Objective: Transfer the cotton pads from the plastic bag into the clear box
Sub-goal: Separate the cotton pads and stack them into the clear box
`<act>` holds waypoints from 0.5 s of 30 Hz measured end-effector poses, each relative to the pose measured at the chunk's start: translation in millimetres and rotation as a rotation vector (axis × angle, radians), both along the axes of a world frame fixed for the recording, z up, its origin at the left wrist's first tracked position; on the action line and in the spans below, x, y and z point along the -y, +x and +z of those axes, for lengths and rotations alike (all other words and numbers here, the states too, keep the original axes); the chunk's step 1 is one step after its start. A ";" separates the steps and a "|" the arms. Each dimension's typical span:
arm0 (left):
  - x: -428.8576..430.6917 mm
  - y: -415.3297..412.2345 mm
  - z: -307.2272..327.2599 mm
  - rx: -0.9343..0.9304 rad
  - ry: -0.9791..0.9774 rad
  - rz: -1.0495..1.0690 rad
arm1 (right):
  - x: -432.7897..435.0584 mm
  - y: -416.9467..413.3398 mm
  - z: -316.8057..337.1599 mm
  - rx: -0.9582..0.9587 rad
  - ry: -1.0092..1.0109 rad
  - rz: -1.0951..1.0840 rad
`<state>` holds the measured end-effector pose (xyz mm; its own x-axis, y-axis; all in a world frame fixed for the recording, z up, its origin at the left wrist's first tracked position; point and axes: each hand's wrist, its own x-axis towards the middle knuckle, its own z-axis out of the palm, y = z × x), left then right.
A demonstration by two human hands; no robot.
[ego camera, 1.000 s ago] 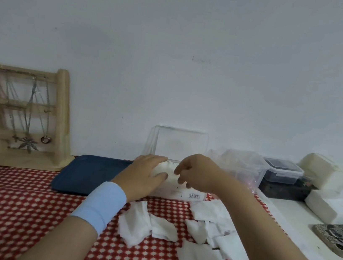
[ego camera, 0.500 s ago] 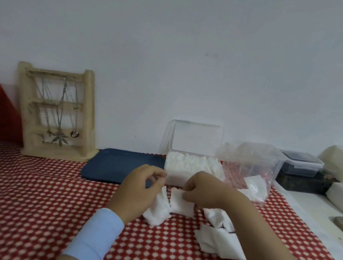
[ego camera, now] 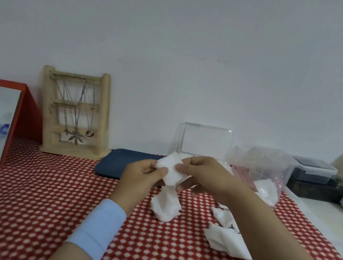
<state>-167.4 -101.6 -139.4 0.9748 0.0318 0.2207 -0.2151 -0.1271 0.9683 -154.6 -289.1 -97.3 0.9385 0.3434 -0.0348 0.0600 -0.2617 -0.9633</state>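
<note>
Slanting down-right lengthwise, cotton pad [ego camera: 168, 170] pinched between left hand [ego camera: 140, 177], right hand [ego camera: 202, 176]

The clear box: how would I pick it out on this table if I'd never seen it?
Look along the white wall behind the red checked tablecloth. The clear box stands against it, between the blue tray on its left and the crumpled plastic bag on its right. Its see-through lid stands upright, unlike the shut tub farther right.
</note>
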 end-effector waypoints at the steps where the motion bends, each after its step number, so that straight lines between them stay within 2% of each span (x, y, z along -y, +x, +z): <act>1: -2.2 0.2 0.1 -0.032 -0.058 -0.028 | -0.8 0.7 -1.1 -0.011 -0.001 0.002; 7: -8.0 5.9 -7.7 -0.210 -0.412 -0.146 | -7.2 -0.6 -6.3 0.014 -0.086 -0.009; 12: -12.6 9.8 -9.7 -0.174 -0.343 -0.120 | -17.4 -3.8 -5.8 0.080 -0.044 -0.107; 15: -18.7 13.4 -13.6 -0.166 -0.306 0.023 | -19.4 0.6 -12.6 0.252 -0.235 -0.218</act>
